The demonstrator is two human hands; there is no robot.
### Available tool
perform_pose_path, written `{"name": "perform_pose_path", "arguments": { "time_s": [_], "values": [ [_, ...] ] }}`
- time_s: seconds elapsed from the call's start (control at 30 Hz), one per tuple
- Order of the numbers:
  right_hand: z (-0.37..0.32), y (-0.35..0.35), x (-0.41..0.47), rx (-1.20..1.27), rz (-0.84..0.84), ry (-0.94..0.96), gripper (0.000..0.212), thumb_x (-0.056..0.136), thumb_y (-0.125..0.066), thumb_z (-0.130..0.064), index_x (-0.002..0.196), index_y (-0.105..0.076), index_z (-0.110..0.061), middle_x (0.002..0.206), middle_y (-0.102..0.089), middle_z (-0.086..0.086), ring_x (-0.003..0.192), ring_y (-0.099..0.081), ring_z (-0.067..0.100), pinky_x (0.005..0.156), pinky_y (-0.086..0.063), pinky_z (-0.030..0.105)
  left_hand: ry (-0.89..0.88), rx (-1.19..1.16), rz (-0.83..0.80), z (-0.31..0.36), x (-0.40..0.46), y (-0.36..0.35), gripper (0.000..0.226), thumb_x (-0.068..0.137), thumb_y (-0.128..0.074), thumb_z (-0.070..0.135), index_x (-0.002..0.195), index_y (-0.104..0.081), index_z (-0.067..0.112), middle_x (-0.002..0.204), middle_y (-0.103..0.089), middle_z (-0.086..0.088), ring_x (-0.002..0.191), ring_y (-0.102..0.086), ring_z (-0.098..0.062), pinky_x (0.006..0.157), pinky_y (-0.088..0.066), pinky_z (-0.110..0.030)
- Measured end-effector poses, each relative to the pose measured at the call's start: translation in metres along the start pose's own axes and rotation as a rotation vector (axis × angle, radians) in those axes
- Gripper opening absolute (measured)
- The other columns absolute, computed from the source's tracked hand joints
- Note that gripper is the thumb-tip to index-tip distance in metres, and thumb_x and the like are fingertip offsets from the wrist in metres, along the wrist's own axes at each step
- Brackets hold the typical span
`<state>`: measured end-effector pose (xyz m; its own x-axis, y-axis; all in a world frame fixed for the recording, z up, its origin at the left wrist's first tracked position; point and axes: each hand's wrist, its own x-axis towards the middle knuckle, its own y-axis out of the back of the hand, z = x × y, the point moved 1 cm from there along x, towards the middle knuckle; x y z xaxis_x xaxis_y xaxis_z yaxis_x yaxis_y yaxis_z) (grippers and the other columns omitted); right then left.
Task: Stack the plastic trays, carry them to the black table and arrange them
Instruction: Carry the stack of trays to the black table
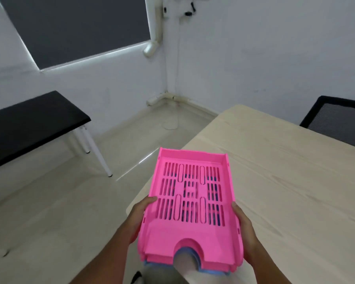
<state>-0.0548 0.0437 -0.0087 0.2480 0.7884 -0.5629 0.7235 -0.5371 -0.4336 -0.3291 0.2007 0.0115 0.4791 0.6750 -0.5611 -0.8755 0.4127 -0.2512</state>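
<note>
A stack of plastic trays (pixel 191 228) is in my hands, held in the air over the near corner of the light wooden table (pixel 285 181). Pink slotted trays are on top, and blue ones show through the slots and under the near edge. My left hand (pixel 139 218) grips the stack's left side, thumb on the rim. My right hand (pixel 244 232) grips its right side. The black table (pixel 29 128) stands to the left against the wall, on white legs.
A black mesh chair (pixel 336 117) stands behind the wooden table at the right. Pale tiled floor (pixel 59 212) lies between me and the black table. White pipes run down the room corner (pixel 166 93).
</note>
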Motion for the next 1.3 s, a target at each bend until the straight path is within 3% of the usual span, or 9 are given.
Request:
{"name": "perform_pose_path", "arguments": {
  "time_s": [0.1,0.37,0.53,0.7,0.9,1.1,1.3],
  "values": [
    [0.003,-0.041,0.016,-0.002,-0.027,-0.009,0.064,0.090,-0.057,-0.054,0.130,-0.064,-0.005,0.128,-0.065,0.029,0.110,-0.064,0.046,0.105,-0.044,0.062,-0.019,-0.029,0.045,0.010,-0.009,0.033,0.055,0.077,-0.065,0.043,0.115,-0.069,0.003,0.112,-0.068,-0.031,0.095,-0.067,-0.039,0.100,-0.047,-0.059],
    [0.022,-0.182,0.075,-0.117,-0.162,-0.048,0.062,0.094,-0.051,-0.051,0.127,-0.065,0.000,0.122,-0.067,0.031,0.105,-0.066,0.048,0.104,-0.046,0.062,-0.076,-0.113,0.153,0.051,-0.017,0.163,0.055,0.076,-0.063,0.042,0.117,-0.068,0.004,0.110,-0.070,-0.029,0.094,-0.068,-0.040,0.102,-0.045,-0.062],
    [0.043,-0.296,0.115,-0.217,-0.285,-0.077,0.052,0.099,-0.044,-0.042,0.115,-0.068,0.001,0.101,-0.074,0.025,0.085,-0.073,0.039,0.082,-0.056,0.048,-0.141,-0.181,0.239,0.079,-0.027,0.264,0.046,0.086,-0.055,0.031,0.118,-0.065,0.000,0.098,-0.072,-0.025,0.084,-0.070,-0.036,0.092,-0.050,-0.055],
    [0.072,-0.398,0.151,-0.336,-0.320,-0.059,0.051,0.089,-0.055,-0.045,0.107,-0.075,-0.003,0.103,-0.074,0.027,0.091,-0.070,0.042,0.104,-0.047,0.063,-0.196,-0.265,0.348,0.098,-0.048,0.352,0.041,0.088,-0.052,0.027,0.115,-0.066,-0.001,0.095,-0.072,-0.025,0.081,-0.069,-0.035,0.092,-0.049,-0.055],
    [0.098,-0.498,0.206,-0.441,-0.421,-0.117,0.060,0.089,-0.053,-0.050,0.115,-0.072,0.000,0.104,-0.074,0.027,0.092,-0.072,0.043,0.102,-0.049,0.061,-0.241,-0.317,0.501,0.121,-0.053,0.439,0.044,0.090,-0.050,0.027,0.116,-0.063,-0.006,0.102,-0.067,-0.030,0.084,-0.066,-0.038,0.092,-0.049,-0.059],
    [0.106,-0.595,0.273,-0.504,-0.479,-0.126,0.058,0.086,-0.055,-0.051,0.111,-0.074,-0.002,0.104,-0.074,0.028,0.092,-0.071,0.044,0.105,-0.045,0.065,-0.314,-0.282,0.561,0.165,-0.035,0.519,0.044,0.088,-0.053,0.032,0.114,-0.064,-0.002,0.100,-0.069,-0.027,0.082,-0.066,-0.038,0.082,-0.056,-0.051],
    [0.099,-0.709,0.349,-0.559,-0.537,-0.118,0.055,0.085,-0.057,-0.052,0.106,-0.077,-0.005,0.103,-0.075,0.027,0.094,-0.072,0.045,0.102,-0.048,0.064,-0.333,-0.350,0.648,0.229,-0.002,0.600,0.040,0.093,-0.047,0.028,0.115,-0.066,0.001,0.106,-0.069,-0.030,0.090,-0.067,-0.043,0.091,-0.052,-0.061]
  ]
}}
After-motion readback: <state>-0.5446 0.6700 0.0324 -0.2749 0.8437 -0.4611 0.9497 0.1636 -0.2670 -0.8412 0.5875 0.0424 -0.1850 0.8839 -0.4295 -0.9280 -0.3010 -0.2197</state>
